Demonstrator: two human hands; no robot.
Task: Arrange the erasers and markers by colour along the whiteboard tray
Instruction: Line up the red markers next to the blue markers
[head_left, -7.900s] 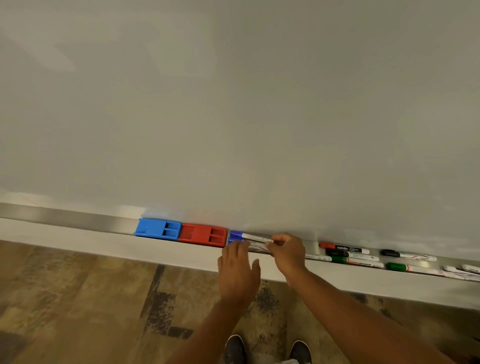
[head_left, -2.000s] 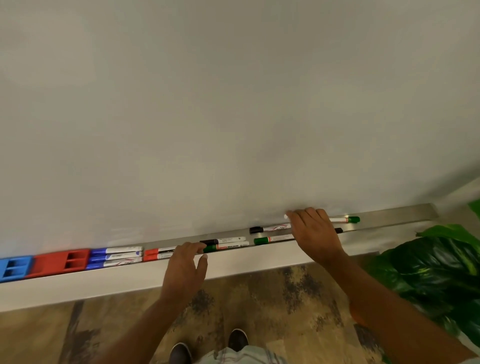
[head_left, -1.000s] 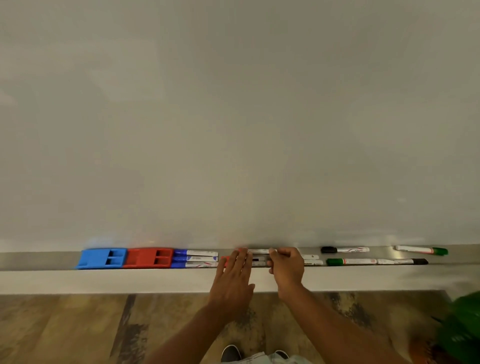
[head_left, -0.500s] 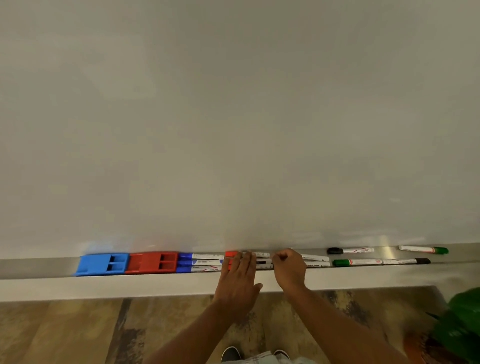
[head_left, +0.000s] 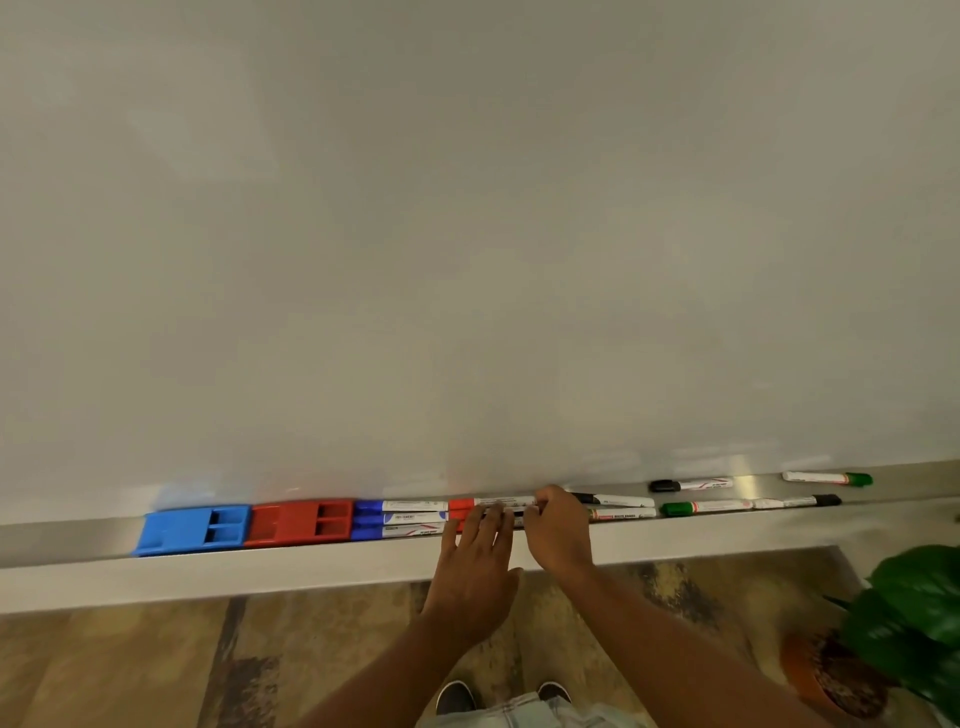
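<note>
A blue eraser (head_left: 192, 530) and a red eraser (head_left: 301, 522) sit side by side at the left of the whiteboard tray (head_left: 78, 543). Three blue markers (head_left: 402, 518) lie stacked right of them, then red markers (head_left: 491, 502). My right hand (head_left: 558, 527) pinches the right end of the rearmost red marker. My left hand (head_left: 478, 556) rests flat, its fingertips on the nearer red markers and hiding them. Further right lie a black marker (head_left: 615, 500), a marker with its cap hidden (head_left: 623, 514), then loose black (head_left: 691, 485) and green markers (head_left: 701, 506).
At the tray's right end lie a black-capped marker (head_left: 800, 501) and a green-capped one (head_left: 828, 478). The blank whiteboard (head_left: 467, 234) fills the upper view. A potted plant (head_left: 909, 623) stands on the patterned floor at the lower right, near my right arm.
My right hand brought a red marker from the right and set it at the back of the tray beside the blue markers. My left hand stayed on the red group.
</note>
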